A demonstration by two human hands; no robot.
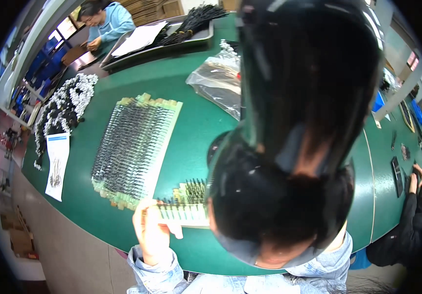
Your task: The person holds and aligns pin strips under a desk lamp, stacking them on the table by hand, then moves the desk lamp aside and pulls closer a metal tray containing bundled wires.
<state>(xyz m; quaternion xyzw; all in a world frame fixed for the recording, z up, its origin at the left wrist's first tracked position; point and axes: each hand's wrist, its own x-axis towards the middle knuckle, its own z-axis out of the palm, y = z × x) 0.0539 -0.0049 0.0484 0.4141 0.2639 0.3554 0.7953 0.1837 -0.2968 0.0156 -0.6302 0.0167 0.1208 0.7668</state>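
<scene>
My left hand (151,232) grips the left end of a pale green strip (184,214) set with small dark pins, fingers closed on it near the table's front edge. Just behind that strip, more upright dark pins (190,191) stand in rows. A large glossy black object (309,93) looms in front and covers the strip's right part. Of my right hand (339,238) only a sliver shows beside the black object, above a denim sleeve; its fingers are hidden. Beyond my left hand lies a wide batch of similar strips (132,147) with dark parts in close rows.
On the green table (86,196) are a white bag (57,166) of small parts, a black-and-white heap (69,100), a clear plastic bag (216,81) and a metal tray (159,53) of black cables. One person (105,24) sits far left; another person's hands (418,179) rest at right.
</scene>
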